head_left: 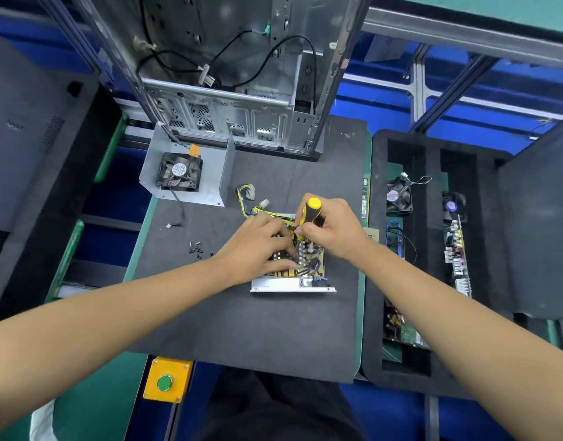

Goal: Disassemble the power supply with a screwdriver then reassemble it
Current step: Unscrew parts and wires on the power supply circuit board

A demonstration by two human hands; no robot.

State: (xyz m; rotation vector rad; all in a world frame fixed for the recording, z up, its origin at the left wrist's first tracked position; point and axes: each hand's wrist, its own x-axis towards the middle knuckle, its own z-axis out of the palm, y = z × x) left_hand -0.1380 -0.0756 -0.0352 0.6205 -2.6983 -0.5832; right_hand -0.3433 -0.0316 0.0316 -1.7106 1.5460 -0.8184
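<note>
power supply sits open on the dark foam mat over the table, lid off, circuit board w/ caps, coils and yellow wires showing inside a thin bright sheet-metal tray. screwdriver, yellow/black rubbery handle, stands nearly upright over the board's middle, shaft pointing down and slightly toward the left hand; tip hidden among parts, so can't tell which screw it's on. right hand grips the handle, fingers curled round it. left hand lies flat on the board just beside the shaft, fingers straight, pressing it steady. loose dark screws lie on the mat to the left, well apart from both hands. removed lid w/ black fan rests further back-left. judging by that, disassembly is partway.
</note>
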